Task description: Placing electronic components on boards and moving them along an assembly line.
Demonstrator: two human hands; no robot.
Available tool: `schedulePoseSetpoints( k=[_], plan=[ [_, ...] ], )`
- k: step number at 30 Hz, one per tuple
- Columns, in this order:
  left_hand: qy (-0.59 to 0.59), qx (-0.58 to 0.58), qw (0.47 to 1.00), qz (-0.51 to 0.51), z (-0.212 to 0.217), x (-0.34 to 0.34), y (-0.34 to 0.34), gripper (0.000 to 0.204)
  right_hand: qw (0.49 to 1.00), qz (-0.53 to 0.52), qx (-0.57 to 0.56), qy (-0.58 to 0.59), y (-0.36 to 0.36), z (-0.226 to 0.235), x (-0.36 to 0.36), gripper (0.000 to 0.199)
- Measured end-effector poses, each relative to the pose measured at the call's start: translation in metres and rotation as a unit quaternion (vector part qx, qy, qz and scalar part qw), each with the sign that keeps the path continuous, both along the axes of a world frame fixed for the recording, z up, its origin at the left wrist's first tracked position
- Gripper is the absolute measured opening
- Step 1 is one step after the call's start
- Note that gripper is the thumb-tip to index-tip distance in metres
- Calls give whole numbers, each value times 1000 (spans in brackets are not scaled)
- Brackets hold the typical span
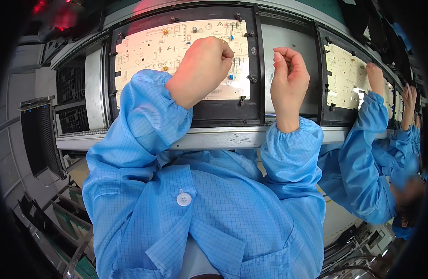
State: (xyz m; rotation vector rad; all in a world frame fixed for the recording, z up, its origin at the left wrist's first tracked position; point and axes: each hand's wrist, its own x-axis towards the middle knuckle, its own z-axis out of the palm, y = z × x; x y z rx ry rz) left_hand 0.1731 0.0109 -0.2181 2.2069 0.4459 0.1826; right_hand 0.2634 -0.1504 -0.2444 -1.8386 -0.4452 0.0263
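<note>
A cream-coloured circuit board point(135, 50) lies in a black carrier frame point(218, 110) in front of me. Over its right half is my left hand point(202, 67), closed in a pinch with fingertips turned down toward the board; what they hold, if anything, is hidden. Close to that hand sit blue components point(231, 77) and a dark round capacitor point(194, 29). Orange-yellow parts point(165, 32) stand further left on the board. My right hand point(290, 81) hovers palm up over the grey gap right of the carrier, fingers curled against the thumb; any small thing inside cannot be made out.
A metal rail point(232, 139) runs along the near side of the line. To the right, another board point(337, 76) lies in its own carrier, with a co-worker's hand point(375, 78) over it. More blue sleeves follow beyond. A black rack point(39, 139) stands at the left.
</note>
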Motion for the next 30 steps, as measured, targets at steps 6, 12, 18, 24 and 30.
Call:
schedulePoseSetpoints(
  k=[6,12,18,24,30],
  plan=[
    [12,43,999,-4,1,5,-2,15,1000,11,9,3,2,6,-4,12],
    [10,168,985,-34,-3,9,-13,11,997,14,56,58,4,8,-7,11],
    [57,245,963,-101,25,7,-23,12,997,40,22,63,11,12,-8,9],
    [12,126,992,-9,18,-6,21,25,978,109,-111,137,20,23,-12,13],
    [41,103,994,18,6,-23,39,20,974,87,-207,16,33,21,-11,16]
  ],
)
